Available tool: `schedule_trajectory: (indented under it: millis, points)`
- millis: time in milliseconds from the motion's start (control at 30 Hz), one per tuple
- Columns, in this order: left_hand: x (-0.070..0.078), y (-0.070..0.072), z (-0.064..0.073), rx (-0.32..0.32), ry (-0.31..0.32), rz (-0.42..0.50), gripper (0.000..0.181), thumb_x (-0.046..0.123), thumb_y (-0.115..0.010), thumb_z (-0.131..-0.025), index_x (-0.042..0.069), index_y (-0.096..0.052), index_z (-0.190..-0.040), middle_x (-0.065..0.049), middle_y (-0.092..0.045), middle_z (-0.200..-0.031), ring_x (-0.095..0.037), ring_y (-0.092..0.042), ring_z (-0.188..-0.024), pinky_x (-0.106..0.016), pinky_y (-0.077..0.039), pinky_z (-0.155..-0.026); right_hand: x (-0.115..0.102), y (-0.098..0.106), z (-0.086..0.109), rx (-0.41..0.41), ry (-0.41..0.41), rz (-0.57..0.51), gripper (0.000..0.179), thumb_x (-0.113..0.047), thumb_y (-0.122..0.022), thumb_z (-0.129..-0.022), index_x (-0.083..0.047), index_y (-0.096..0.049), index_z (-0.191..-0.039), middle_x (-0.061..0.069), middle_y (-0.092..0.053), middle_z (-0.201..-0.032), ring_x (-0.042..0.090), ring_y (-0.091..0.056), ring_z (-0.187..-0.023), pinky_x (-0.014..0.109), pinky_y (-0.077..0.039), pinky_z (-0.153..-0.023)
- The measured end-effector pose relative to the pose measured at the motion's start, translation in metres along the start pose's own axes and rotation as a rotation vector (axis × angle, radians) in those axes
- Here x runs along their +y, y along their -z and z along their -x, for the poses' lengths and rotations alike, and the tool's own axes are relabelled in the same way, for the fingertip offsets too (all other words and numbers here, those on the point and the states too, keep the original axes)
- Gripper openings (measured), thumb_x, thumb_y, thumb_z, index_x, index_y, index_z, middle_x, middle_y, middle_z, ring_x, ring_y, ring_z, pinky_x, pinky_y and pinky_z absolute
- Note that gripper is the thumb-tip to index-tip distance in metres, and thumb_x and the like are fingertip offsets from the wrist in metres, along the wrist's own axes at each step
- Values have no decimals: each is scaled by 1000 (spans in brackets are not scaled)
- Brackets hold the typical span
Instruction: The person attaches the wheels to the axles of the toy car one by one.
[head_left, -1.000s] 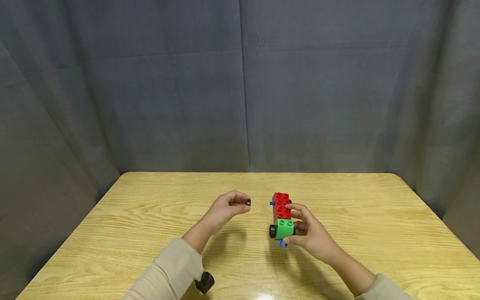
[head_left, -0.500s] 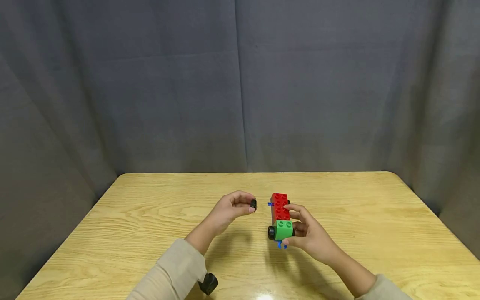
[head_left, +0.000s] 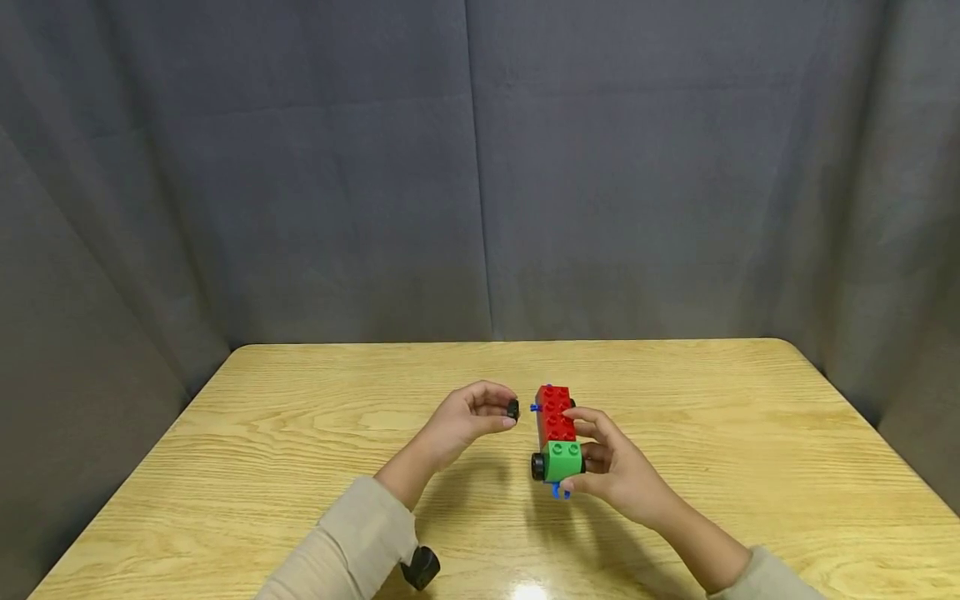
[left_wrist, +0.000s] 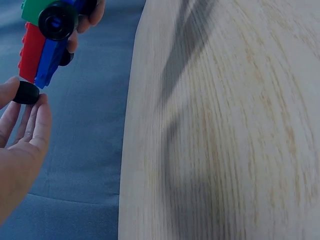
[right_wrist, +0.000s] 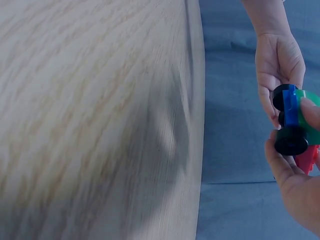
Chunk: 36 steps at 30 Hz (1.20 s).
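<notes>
My left hand (head_left: 462, 423) pinches a small black toy wheel (left_wrist: 26, 93) between thumb and fingertips, a short gap to the left of the toy car. In my right hand (head_left: 618, 469) is the toy car, held from its right side above the table. Its body joins a red studded brick (head_left: 556, 414) and a green brick (head_left: 564, 461) on a blue base (left_wrist: 46, 62). Black wheels show on both sides of the green end, and one on the right of the red end. A bare blue axle stub (head_left: 535, 407) sticks out of the red end's left side.
A wooden table (head_left: 337, 400) lies below, with both hands' shadows on it. By the left sleeve's cuff is a black object (head_left: 422, 568), partly behind the cuff. Grey curtains (head_left: 360, 183) stand behind the table and at both sides.
My left hand has moved right with the wheel, closer to the blue axle stub, and the wheel has turned in the fingertips. The right hand and car have shifted slightly left in view.
</notes>
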<state>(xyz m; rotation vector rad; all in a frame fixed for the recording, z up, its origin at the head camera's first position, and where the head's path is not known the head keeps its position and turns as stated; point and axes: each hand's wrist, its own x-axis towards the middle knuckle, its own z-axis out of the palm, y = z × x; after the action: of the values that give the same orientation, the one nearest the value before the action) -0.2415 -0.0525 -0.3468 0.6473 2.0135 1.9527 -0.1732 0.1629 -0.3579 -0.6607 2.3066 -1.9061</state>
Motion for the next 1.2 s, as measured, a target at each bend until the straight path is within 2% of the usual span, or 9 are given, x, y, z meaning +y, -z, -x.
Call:
schedule_trajectory:
  millis: [900, 1200]
  points:
    - [-5, -10, -6, 50, 41, -73, 31, 3, -61, -79, -2, -52, -108, -8, -55, -100, -16, -53, -87, -29, -45, -77, 3, -2, 0, -17, 6, 4, 71, 0, -69, -69, -7, -29, -128, 26, -34, -121, 29, -53, -89, 33, -46, -72]
    - [-4, -13, -5, 82, 16, -61, 32, 1, -61, -78, -5, -51, -108, -8, -55, -99, -16, -53, -87, -29, -45, -77, 0, -3, 0, -33, 44, -23, 71, 1, -66, -71, -4, -28, -130, 29, -30, -126, 32, -50, -95, 33, -47, -72]
